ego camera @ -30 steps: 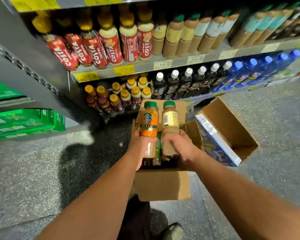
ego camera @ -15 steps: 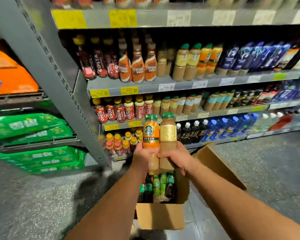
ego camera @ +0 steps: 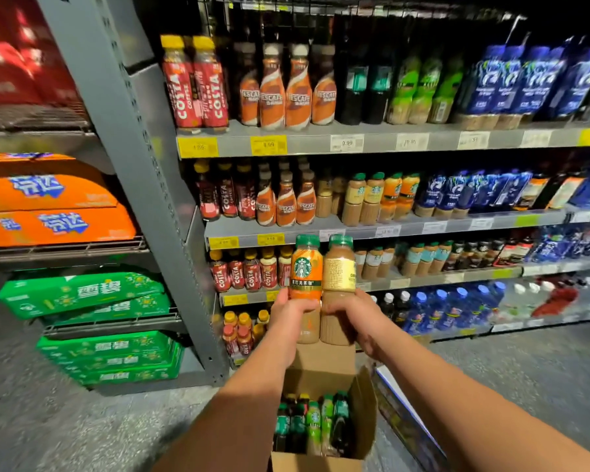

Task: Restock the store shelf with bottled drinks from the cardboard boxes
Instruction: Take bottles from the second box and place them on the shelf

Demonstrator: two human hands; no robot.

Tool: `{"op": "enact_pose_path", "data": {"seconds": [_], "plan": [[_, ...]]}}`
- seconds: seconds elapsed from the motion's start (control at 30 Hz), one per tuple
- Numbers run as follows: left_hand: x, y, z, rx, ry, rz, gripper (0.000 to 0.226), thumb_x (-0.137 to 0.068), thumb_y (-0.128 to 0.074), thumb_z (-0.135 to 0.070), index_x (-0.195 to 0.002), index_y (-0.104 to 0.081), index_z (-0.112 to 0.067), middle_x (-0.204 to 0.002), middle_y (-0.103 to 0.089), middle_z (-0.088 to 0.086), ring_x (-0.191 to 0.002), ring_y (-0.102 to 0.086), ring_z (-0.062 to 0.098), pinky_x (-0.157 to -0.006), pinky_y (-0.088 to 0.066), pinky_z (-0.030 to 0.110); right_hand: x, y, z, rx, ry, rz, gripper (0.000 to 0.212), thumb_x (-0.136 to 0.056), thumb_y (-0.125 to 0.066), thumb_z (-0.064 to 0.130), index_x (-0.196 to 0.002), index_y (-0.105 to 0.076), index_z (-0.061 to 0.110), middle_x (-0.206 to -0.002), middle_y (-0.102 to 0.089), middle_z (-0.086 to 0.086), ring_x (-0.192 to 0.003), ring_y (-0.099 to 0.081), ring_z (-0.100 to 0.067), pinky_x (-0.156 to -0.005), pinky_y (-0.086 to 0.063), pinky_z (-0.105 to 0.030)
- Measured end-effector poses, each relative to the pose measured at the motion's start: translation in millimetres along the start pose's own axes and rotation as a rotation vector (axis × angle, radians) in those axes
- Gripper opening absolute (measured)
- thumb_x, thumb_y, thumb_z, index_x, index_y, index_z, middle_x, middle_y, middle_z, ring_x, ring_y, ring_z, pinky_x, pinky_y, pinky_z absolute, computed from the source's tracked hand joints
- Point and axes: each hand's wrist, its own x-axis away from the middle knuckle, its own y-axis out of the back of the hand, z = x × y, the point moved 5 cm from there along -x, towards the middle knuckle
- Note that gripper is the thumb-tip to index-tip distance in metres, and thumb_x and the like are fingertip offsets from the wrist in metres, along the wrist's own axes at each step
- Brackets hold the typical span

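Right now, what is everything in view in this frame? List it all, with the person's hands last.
orange-label bottle: one, orange, green cap, in left grip
cream-label bottle: one, cream, green cap, in right grip, beside the first
cardboard box: one, brown, open on the floor below the hands
boxed bottles: several, green caps, upright in the box
shelf unit: one, grey, ahead
Costa bottles: many, red, shelves' left end
Nescafe bottles: several, orange-brown, right of Costa, upper two shelves
blue-label bottles: many, blue, upper shelves' right
drink cases: several, orange above green, left rack
left hand: one, gripping the orange-label bottle low
right hand: one, gripping the cream-label bottle low
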Motion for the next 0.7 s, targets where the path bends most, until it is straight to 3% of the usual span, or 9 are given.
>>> {"op": "enact_pose_path", "data": {"seconds": [0.1, 0.27, 0.4, 0.47, 0.6, 0.7], "plan": [[-12, 1, -7, 0.013, 0.005, -0.032, 0.056, -0.076, -0.067, -0.007, -0.128, -0.049, -0.018, -0.116, -0.063, 0.009, -0.106, -0.057, 0.029, -0.097, -0.042, 0.047, -11, -1, 6, -0.029, -0.020, 0.004, 0.043, -0.055, -0.065, 0.008, -0.098, -0.064, 0.011, -0.084, -0.068, -0.007, -0.082, -0.060, -0.025, -0.075, -0.048, -0.035], [-42, -8, -18, 0.001, -0.017, 0.020, 0.049, -0.076, -0.070, -0.012, -0.122, -0.055, -0.021, -0.108, -0.068, 0.004, -0.102, -0.061, 0.026, -0.095, -0.045, 0.049, -43, 9, 13, 0.002, 0.016, -0.118, 0.035, -0.066, -0.075, -0.005, -0.093, -0.064, 0.016, -0.089, -0.072, -0.006, -0.088, -0.067, -0.025, -0.083, -0.053, -0.038], [-83, -18, -29, 0.020, -0.010, 0.082, 0.039, -0.078, -0.074, -0.019, -0.113, -0.058, -0.022, -0.102, -0.070, 0.000, -0.098, -0.063, 0.020, -0.090, -0.048, 0.042, -75, 13, 27, 0.000, 0.017, -0.161, 0.042, -0.064, -0.079, -0.005, -0.099, -0.066, 0.013, -0.090, -0.073, -0.004, -0.084, -0.068, -0.019, -0.069, -0.053, -0.029], [-106, -22, -36, 0.027, -0.010, 0.100, 0.042, -0.077, -0.076, -0.024, -0.116, -0.059, -0.020, -0.104, -0.070, 0.000, -0.098, -0.063, 0.019, -0.083, -0.048, 0.036, -94, 15, 38, 0.025, 0.015, -0.181, 0.044, -0.063, -0.080, -0.005, -0.100, -0.066, 0.013, -0.090, -0.073, -0.002, -0.084, -0.068, -0.018, -0.071, -0.053, -0.029], [-150, -32, -53, 0.001, -0.032, 0.114, 0.046, -0.077, -0.077, -0.029, -0.118, -0.057, -0.021, -0.110, -0.067, -0.001, -0.101, -0.060, 0.015, -0.068, -0.040, 0.026, -132, 22, 57, 0.086, 0.025, -0.225, 0.036, -0.061, -0.083, 0.000, -0.084, -0.068, 0.023, -0.077, -0.071, 0.011, -0.074, -0.066, -0.007, -0.060, -0.047, -0.019], [-175, -40, -58, -0.019, -0.049, 0.134, 0.040, -0.076, -0.078, -0.031, -0.110, -0.058, -0.028, -0.103, -0.068, -0.007, -0.096, -0.061, 0.010, -0.069, -0.042, 0.026, -157, 31, 64, 0.130, 0.043, -0.290, 0.033, -0.060, -0.085, 0.008, -0.083, -0.067, 0.024, -0.079, -0.070, 0.009, -0.077, -0.066, -0.011, -0.064, -0.048, -0.023]]}}
